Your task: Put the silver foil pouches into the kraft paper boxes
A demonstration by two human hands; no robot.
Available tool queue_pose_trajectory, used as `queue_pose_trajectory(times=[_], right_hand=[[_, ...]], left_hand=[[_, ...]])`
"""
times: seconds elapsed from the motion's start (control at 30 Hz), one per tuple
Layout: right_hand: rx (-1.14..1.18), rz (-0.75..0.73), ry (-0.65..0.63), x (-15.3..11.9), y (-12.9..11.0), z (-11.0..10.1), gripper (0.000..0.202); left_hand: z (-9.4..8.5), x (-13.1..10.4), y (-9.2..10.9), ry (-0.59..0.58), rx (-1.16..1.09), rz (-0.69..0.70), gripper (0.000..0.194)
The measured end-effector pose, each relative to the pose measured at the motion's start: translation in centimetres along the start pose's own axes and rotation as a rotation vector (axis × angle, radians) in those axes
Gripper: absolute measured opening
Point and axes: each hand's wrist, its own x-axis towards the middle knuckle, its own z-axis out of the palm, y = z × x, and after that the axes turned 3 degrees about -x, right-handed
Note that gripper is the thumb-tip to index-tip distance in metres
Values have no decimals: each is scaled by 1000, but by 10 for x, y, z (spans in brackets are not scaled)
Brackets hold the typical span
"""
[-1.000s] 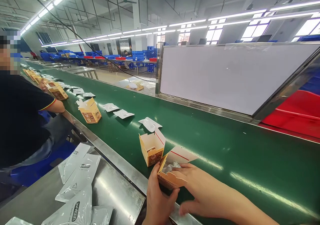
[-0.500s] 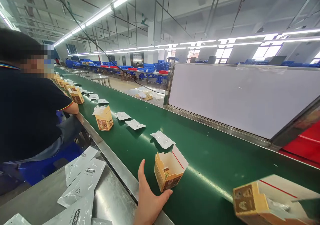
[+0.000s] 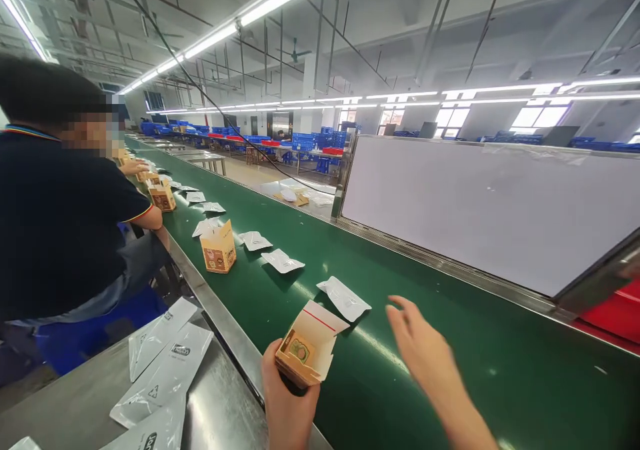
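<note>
My left hand (image 3: 290,403) grips a small brown cardboard box (image 3: 305,353) near the belt's front edge. The box's top is open, its white flap with a red stripe raised and tilted toward the right. My right hand (image 3: 417,343) reaches over the belt with fingers stretched out and nothing visible in them; it is slightly smeared by motion. Just left of those fingertips, apart from them, a silver-white pouch (image 3: 345,299) lies flat on the green conveyor belt (image 3: 400,410). The pouch sits right behind the held box.
Another open box (image 3: 219,250) stands farther up the belt among several pouches (image 3: 283,261). Large printed pouches (image 3: 173,363) overlap on the metal table (image 3: 220,383) at left. A co-worker (image 3: 60,223) sits at left beside the belt. A white panel (image 3: 475,210) borders the far side.
My left hand has closed on the box and tilted it. My right hand has come into view over the belt. The filled box at the lower right is out of view.
</note>
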Motion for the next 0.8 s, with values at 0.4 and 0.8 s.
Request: queue_pose_trajectory(times=[0.4,0.8], right_hand=[[134,23,-100,70,-61,90,32],[504,-905,674,-52,-18,-20,37]], left_hand=[[2,1,-16,39,16,120,67],[1,-4,-8,-40,121,310,67]])
